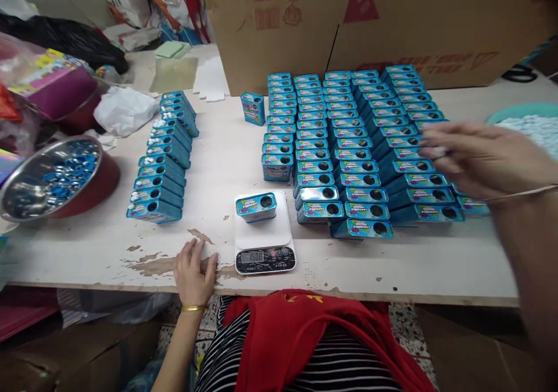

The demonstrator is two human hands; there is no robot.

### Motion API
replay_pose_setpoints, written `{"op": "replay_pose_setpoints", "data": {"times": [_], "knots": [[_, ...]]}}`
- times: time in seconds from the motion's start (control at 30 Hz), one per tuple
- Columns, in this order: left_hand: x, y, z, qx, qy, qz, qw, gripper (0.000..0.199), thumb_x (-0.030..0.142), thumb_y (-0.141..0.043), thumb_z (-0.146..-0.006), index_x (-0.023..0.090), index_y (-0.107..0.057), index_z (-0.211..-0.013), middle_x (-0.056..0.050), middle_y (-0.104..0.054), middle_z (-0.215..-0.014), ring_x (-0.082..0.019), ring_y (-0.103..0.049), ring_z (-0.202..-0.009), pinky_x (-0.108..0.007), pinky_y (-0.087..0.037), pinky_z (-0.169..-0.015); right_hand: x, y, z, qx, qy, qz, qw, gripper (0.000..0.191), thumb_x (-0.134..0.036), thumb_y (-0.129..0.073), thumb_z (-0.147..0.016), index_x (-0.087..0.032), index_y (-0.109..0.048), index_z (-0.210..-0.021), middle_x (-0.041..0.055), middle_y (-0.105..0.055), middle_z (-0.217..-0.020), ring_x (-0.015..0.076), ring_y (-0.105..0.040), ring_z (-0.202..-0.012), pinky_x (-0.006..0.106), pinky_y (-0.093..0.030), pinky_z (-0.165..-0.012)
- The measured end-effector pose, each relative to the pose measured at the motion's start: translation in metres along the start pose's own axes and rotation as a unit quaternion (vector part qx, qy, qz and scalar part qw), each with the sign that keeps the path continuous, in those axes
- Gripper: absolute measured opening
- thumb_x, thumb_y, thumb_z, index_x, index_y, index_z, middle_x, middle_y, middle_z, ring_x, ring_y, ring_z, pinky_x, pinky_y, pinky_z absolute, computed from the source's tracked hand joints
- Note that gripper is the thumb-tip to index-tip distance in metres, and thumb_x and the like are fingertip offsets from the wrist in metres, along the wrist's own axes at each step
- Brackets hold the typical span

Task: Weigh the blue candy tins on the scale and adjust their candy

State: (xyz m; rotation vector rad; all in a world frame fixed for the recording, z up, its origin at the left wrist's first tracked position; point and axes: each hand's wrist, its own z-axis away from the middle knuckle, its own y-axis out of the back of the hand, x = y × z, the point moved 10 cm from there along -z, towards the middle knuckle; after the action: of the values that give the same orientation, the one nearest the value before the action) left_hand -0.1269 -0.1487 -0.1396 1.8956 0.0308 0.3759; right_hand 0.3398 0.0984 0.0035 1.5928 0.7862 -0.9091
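A small blue tin [256,206] with a round hole in its top lies on a white kitchen scale [263,233] near the table's front edge. My left hand [195,273] rests flat on the table [218,165] just left of the scale, fingers apart, holding nothing. My right hand [475,156] is blurred in the air over the right side of several rows of blue tins [349,142]. Whether it holds something small between its fingertips is unclear.
A second row of blue tins [163,159] stands at the left. A metal bowl [52,177] with blue pieces sits at the left edge. One single tin [253,108] stands upright behind. Cardboard boxes [370,25] line the back; a teal basin [527,118] is far right.
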Motion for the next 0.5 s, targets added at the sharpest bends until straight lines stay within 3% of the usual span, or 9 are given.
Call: {"op": "replay_pose_setpoints", "data": {"times": [0.07,0.13,0.2,0.33,0.5], "knots": [[0.000,0.001,0.000,0.008,-0.004,0.000,1.000,0.040,0.040,-0.052,-0.087,0.020,-0.052,-0.121,-0.014,-0.051,-0.128,-0.030,-0.045,-0.122,-0.047,-0.036,-0.102,-0.013,-0.076,0.026,-0.176,-0.090,-0.132,0.971,0.016,-0.021,-0.068,-0.079,-0.009,-0.067,-0.089,0.0030,-0.059,-0.065,0.0041,-0.052,-0.053,0.022,-0.028,-0.044],[0.000,0.002,0.001,0.018,-0.007,-0.001,1.000,0.040,0.040,-0.052,-0.087,0.018,-0.053,-0.120,-0.014,-0.052,-0.127,-0.030,-0.046,-0.122,-0.046,-0.037,-0.102,-0.048,-0.142,0.062,-0.324,-0.078,-0.139,0.932,0.015,-0.019,-0.066,-0.081,-0.010,-0.066,-0.092,-0.0010,-0.055,-0.057,0.0034,-0.046,-0.045,0.018,-0.028,-0.041],[-0.001,0.003,0.003,0.025,-0.008,-0.003,1.000,0.040,0.041,-0.052,-0.087,0.017,-0.053,-0.120,-0.014,-0.053,-0.126,-0.029,-0.047,-0.121,-0.046,-0.037,-0.102,-0.077,-0.186,0.090,-0.411,-0.026,-0.087,0.907,0.011,-0.016,-0.061,-0.082,-0.009,-0.064,-0.090,-0.0033,-0.052,-0.052,0.0032,-0.041,-0.041,0.017,-0.030,-0.040],[-0.004,0.002,0.005,0.028,-0.009,0.003,1.000,0.039,0.041,-0.052,-0.087,0.017,-0.054,-0.119,-0.014,-0.053,-0.126,-0.029,-0.047,-0.121,-0.046,-0.037,-0.102,-0.102,-0.230,0.117,-0.470,0.092,0.083,0.874,0.012,-0.007,-0.054,-0.083,-0.009,-0.065,-0.086,-0.0025,-0.055,-0.056,0.0056,-0.049,-0.049,0.018,-0.036,-0.050],[-0.007,0.001,0.007,0.029,0.000,0.009,1.000,0.039,0.040,-0.053,-0.086,0.019,-0.053,-0.119,-0.014,-0.053,-0.127,-0.030,-0.046,-0.122,-0.049,-0.033,-0.105,-0.106,-0.240,0.122,-0.452,0.175,0.232,0.843,0.021,-0.008,-0.058,-0.083,-0.012,-0.066,-0.102,0.0039,-0.064,-0.082,0.0108,-0.054,-0.070,0.021,-0.038,-0.064]]}}
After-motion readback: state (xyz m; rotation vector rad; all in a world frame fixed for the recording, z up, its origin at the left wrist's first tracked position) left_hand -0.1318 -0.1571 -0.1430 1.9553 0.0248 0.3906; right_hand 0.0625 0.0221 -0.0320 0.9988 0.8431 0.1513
